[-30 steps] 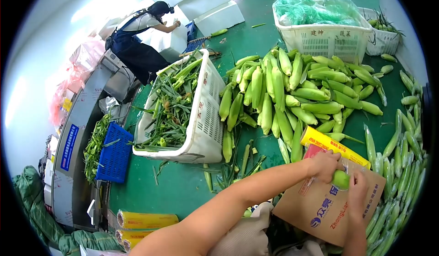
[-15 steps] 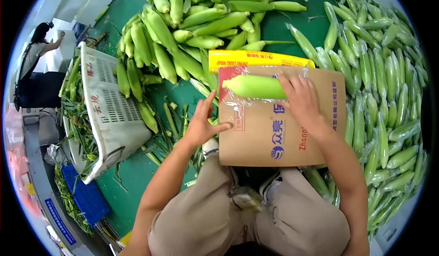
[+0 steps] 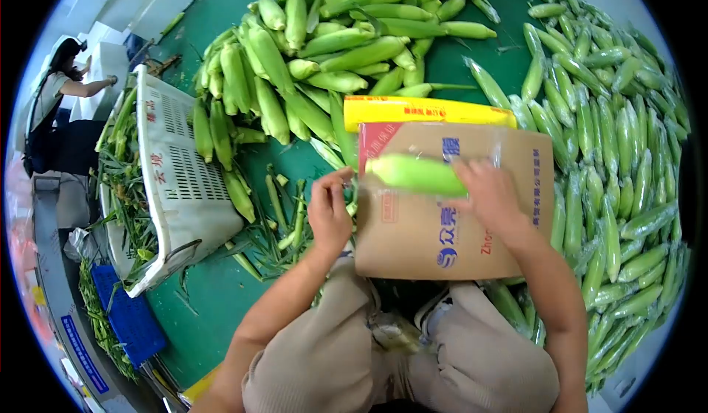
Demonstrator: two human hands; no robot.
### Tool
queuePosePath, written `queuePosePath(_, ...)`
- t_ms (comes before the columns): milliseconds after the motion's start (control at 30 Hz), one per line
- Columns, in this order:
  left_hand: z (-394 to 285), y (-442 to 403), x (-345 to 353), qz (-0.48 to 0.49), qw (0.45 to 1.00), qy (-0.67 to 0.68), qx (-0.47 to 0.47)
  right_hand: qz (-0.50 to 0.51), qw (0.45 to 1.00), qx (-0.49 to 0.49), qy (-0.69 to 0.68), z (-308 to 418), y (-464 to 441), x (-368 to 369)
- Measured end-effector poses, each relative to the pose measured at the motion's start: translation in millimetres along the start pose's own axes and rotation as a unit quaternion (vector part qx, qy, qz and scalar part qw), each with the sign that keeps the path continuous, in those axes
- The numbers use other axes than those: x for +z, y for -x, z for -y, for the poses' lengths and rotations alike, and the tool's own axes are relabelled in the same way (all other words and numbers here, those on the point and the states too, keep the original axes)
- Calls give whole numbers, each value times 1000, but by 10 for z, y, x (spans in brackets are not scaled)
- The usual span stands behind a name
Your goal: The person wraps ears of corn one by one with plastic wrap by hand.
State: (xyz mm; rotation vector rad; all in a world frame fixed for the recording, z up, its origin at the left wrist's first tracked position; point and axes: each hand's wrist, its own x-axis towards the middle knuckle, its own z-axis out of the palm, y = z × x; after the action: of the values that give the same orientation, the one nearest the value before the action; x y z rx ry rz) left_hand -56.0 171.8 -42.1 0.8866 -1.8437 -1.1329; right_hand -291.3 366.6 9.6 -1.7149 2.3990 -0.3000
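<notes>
Above the printed cardboard box (image 3: 472,228) lies a pale green ear of corn (image 3: 417,175), partly blurred by motion. My right hand (image 3: 490,192) is closed on its right end. Beyond the left end of the ear, my left hand (image 3: 332,203) has its fingers pinched together at the box's left edge. A faint sheet of clear plastic wrap (image 3: 376,184) runs from those fingers beneath the ear. Along the box's far side sits a yellow printed strip (image 3: 428,110).
Unwrapped ears of corn (image 3: 339,44) are heaped ahead. Many film-wrapped ears (image 3: 612,155) cover the right side. At left stands a white basket (image 3: 177,169) of husk trimmings, with a blue crate (image 3: 133,317) below. Another person (image 3: 63,103) is at far left.
My left hand has gone from spread fingers to a pinch at the wrap's left edge. The ear and my right hand have come slightly nearer to me.
</notes>
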Motion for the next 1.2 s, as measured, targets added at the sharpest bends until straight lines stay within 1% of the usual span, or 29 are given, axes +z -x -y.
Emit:
queuePosePath(33, -67, 18, -40, 16, 997, -48, 64, 36, 999, -22, -17, 62, 73, -46)
queuePosePath(67, -34, 148, -100, 76, 984, -107, 122, 68, 995, -55, -37, 137, 140, -90)
queuePosePath(100, -76, 295, -108, 308, 918, -246, -47, 83, 993, -57, -53, 242, 180, -138)
queuePosePath(133, -274, 254, -38, 319, 919, -187, 135, 95, 991, -63, -73, 336, 229, -134)
queuePosePath(167, 71, 408, 70, 377, 894, -166, 178, 79, 991, -60, -92, 325, 287, -35)
queuePosePath(200, 174, 331, 122, 251, 886, -46, 387, 65, 990, -57, -108, 284, 288, 72)
queuePosePath(267, -204, 201, 23, 325, 896, -69, 295, 50, 988, -40, -141, 289, 269, 104)
queuePosePath(333, -295, 61, -141, 304, 895, -86, 316, 46, 990, -33, -132, 337, 258, 80)
queuePosePath(367, -283, 17, -206, 293, 899, -105, 309, 49, 991, -22, -125, 346, 274, 83)
queuePosePath(400, -266, -24, -270, 282, 902, -124, 301, 18, 993, -38, -111, 334, 302, 129)
queuePosePath(467, -161, -41, -471, 254, 916, -195, 244, -36, 993, -67, -87, 294, 396, 265)
queuePosePath(500, -100, -90, -546, 268, 910, -186, 256, -41, 994, -68, -77, 289, 421, 301)
queuePosePath(600, -136, -149, -570, 385, 871, -259, 160, -42, 996, -64, -52, 284, 512, 360)
queuePosePath(633, -270, -186, -563, 361, 863, -300, 187, -38, 996, -60, -47, 273, 521, 366)
queuePosePath(733, -9, -135, -596, 265, 904, -236, 239, -53, 995, -67, -60, 196, 541, 390)
queuePosePath(767, 13, -68, -575, 243, 925, -204, 208, -62, 993, -73, -71, 173, 544, 407)
queuePosePath(833, 62, 72, -521, 199, 959, -140, 142, -59, 993, -30, -102, 151, 575, 401)
queuePosePath(867, 95, 103, -489, 175, 971, -112, 121, -56, 992, -7, -116, 148, 593, 401)
queuePosePath(933, 132, 195, -374, 127, 988, -45, 75, -45, 992, -3, -120, 157, 530, 452)
queuePosePath(967, 175, 234, -359, 112, 991, -10, 75, -35, 993, 13, -115, 128, 532, 459)
queuePosePath(1033, 315, 334, -338, 106, 984, -142, 0, 27, 994, 26, -100, 248, 373, 254)
queuePosePath(1067, 362, 410, -260, 77, 993, -81, -29, 36, 991, 25, -123, 272, 335, 133)
queuePosePath(1100, 349, 468, -181, 45, 997, -17, -54, 16, 995, -1, -102, 250, 320, 131)
queuePosePath(1133, 50, 380, -166, 47, 998, 16, -47, 42, 993, 8, -106, 239, 332, 75)
queuePosePath(1167, 67, 358, -171, 60, 997, -18, 43, 44, 992, 5, -119, 232, 271, 54)
queuePosePath(1200, -44, 323, -192, 83, 993, -49, 66, 53, 990, 9, -130, 205, 298, 43)
